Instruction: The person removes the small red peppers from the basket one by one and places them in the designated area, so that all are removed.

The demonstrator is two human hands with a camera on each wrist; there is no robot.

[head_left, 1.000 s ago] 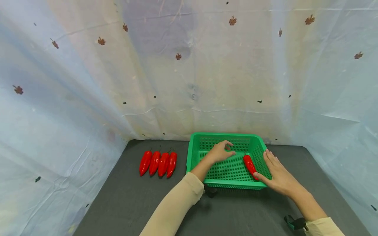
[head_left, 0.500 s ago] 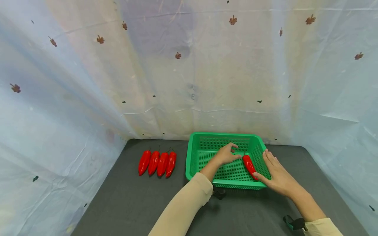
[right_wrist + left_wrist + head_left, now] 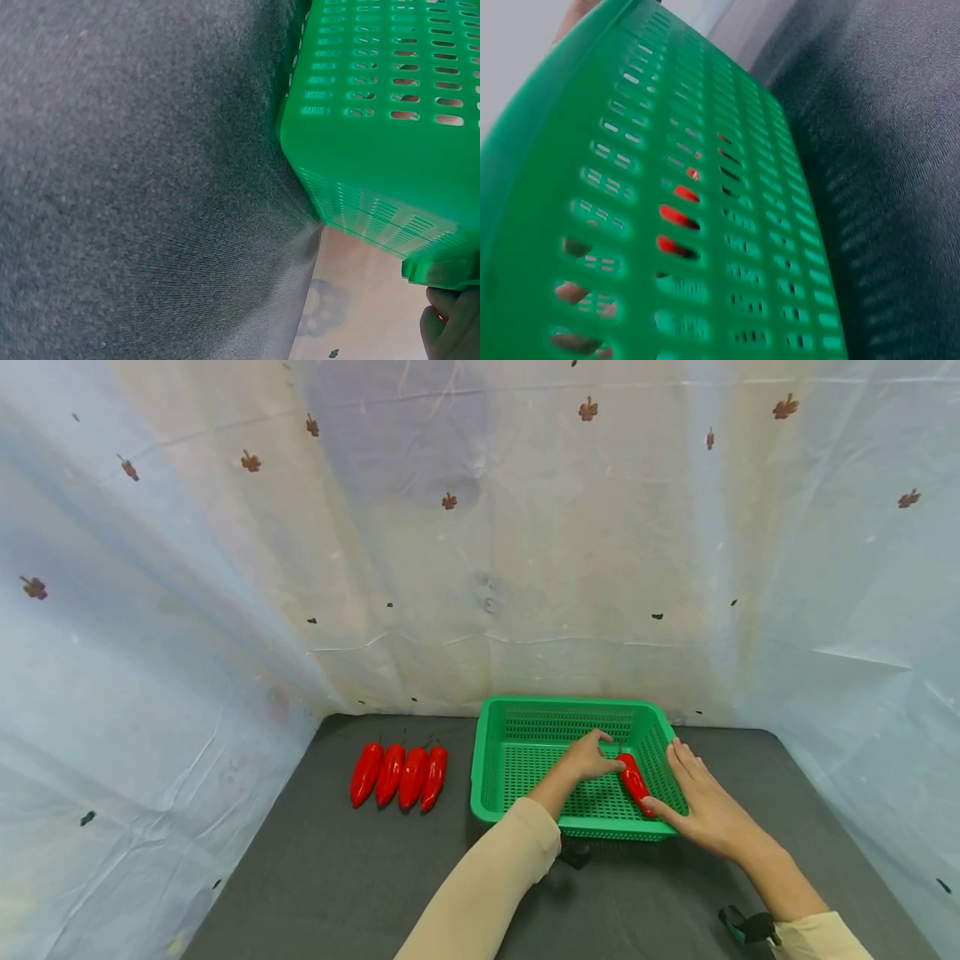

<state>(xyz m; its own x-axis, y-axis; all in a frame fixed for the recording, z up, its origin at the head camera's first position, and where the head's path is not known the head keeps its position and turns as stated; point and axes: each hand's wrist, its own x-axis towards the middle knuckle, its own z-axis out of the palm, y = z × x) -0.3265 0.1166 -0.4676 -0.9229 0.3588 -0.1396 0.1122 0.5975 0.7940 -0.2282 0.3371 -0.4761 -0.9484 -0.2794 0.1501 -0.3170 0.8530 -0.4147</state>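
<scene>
A green slotted plastic basket [image 3: 487, 814] stands near the back of the dark table. One red chili pepper [image 3: 633, 783] lies inside it, toward the right wall. My left hand [image 3: 587, 758] is over the basket with its thumb and fingers parted, the thumb at the pepper's upper left; no grip on it is visible. Along the right rim rests my right hand [image 3: 708, 808], fingers straight, its thumb reaching over the front corner beside the pepper's lower tip. In the left wrist view, red patches of the pepper [image 3: 679, 217] show through the basket slots.
Left of the basket, several red chili peppers [image 3: 412, 777] lie side by side on the dark table [image 3: 315, 868]. A pale sheet [image 3: 487, 552] with brown leaf marks hangs behind the table. The right wrist view shows a basket corner [image 3: 360, 157] on the tabletop.
My left hand has moved right across the basket, from its middle to the pepper, its thumb and fingers still parted. The right hand keeps its place on the rim.
</scene>
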